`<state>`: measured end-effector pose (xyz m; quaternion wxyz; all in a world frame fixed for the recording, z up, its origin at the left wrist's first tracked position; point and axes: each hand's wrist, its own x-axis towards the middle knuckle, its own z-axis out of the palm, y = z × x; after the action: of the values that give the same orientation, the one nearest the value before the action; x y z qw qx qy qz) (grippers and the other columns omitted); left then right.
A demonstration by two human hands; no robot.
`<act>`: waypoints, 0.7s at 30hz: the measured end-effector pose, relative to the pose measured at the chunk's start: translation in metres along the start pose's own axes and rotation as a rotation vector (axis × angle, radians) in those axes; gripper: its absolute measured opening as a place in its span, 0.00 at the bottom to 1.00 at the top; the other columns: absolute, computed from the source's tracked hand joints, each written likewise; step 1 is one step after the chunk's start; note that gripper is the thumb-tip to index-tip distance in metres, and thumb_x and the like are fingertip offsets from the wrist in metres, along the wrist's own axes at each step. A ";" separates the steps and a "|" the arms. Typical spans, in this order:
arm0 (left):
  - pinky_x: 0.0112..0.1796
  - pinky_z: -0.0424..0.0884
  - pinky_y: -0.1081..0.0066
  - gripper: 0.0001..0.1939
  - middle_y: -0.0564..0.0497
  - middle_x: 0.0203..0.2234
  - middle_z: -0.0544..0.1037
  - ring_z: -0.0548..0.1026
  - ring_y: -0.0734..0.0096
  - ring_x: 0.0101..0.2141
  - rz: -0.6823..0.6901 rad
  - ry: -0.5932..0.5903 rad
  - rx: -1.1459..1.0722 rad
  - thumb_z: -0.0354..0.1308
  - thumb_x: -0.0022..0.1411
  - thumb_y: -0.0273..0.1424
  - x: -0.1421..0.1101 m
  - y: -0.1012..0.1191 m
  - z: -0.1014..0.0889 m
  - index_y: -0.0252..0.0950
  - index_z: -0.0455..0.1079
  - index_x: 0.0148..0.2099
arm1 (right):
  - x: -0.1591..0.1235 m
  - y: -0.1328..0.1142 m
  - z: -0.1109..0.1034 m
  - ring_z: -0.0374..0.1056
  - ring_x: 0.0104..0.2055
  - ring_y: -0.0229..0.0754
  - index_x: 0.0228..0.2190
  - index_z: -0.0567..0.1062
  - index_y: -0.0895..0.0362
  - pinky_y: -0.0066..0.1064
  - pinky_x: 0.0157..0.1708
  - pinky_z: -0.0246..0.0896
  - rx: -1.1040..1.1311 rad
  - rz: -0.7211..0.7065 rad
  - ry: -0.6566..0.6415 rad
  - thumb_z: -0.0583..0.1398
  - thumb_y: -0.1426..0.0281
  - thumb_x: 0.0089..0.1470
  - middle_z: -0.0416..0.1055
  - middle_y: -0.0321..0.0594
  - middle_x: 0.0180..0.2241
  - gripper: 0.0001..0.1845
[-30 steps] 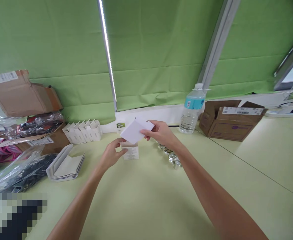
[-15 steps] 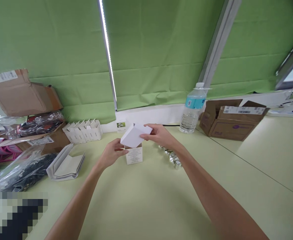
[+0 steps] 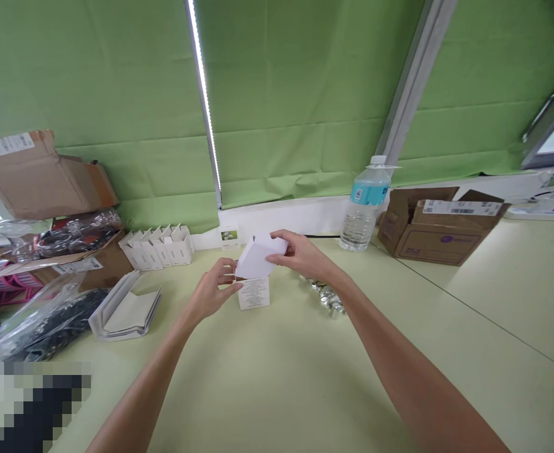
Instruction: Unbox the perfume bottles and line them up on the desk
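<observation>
A small white box with printed text on its front stands upright on the table, its top open. My left hand is closed on its left side, thumb at the front edge and fingers behind. Above the opening, my right hand pinches a folded white card by its right end. The card tilts, its lower left part at the box's mouth; how far it reaches inside is hidden. Crumpled silvery foil packets lie under my right forearm, partly covered by it.
Several small white boxes stand in a row at the back left, with stacked folded white card before them. Cardboard boxes and a plastic-wrapped dark item are at the left. A water bottle and an open carton stand at the right.
The folded white card has shifted slightly right and tipped, its left end now at the box's mouth. Both hands have hardly moved.
</observation>
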<state>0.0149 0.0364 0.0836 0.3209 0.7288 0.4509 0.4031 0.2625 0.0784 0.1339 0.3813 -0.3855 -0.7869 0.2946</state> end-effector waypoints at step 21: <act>0.45 0.73 0.62 0.10 0.51 0.42 0.74 0.77 0.65 0.41 0.081 -0.016 0.223 0.53 0.62 0.38 -0.004 0.006 -0.001 0.42 0.63 0.45 | -0.009 -0.032 0.020 0.67 0.36 0.40 0.42 0.73 0.54 0.33 0.39 0.61 -0.348 -0.220 0.044 0.54 0.71 0.58 0.71 0.40 0.45 0.12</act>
<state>0.0150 0.0306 0.0880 0.2249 0.7807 0.4605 0.3575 0.2377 0.0512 0.1442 0.3558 -0.3638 -0.8547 0.1023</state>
